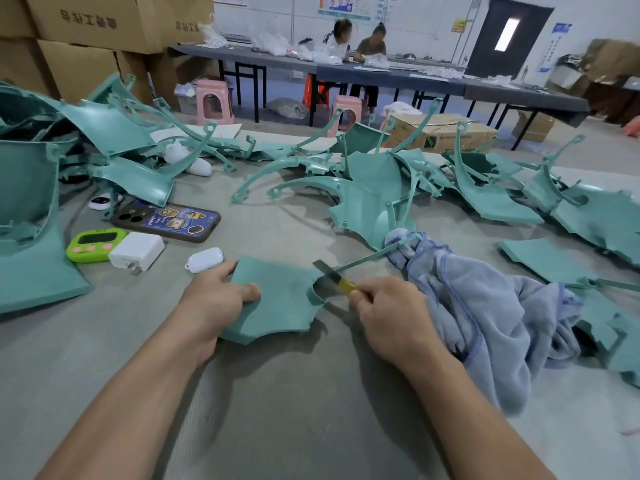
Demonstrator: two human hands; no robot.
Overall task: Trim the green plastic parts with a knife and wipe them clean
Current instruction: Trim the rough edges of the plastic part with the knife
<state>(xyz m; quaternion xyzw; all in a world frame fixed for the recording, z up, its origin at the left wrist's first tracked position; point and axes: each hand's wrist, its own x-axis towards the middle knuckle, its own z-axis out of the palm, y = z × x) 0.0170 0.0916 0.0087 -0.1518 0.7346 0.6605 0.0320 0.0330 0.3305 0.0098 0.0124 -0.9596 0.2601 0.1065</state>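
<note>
Your left hand (214,299) grips the green plastic part (277,306) by its left edge, thumb pressed on the top face and fingers wrapped round the rim, holding it flat on the grey table (277,410) directly in front of you. Your right hand (388,313) is clenched round the yellow handle of the knife (334,275), and the blade points away from you, laid against the curved notch on the part's right side, where a thin green strip runs off toward the right. Just beside that hand, a crumpled blue-grey cloth (478,317) lies in a heap, with the end of the strip resting on it. To your left, a little farther out, you have a white earbud case (205,259), a white charger (136,251), a lime-green timer (95,244) and a phone (166,220) lying face down in a decorated case. Beyond these, more green parts (374,188) sprawl across the table's width, and a taller stack (27,202) of them rises at your far left. Behind the table stand cardboard boxes (86,29), pink stools (213,100) and a long dark workbench (381,76), at which two people (372,43) sit near a dark door (509,36).
</note>
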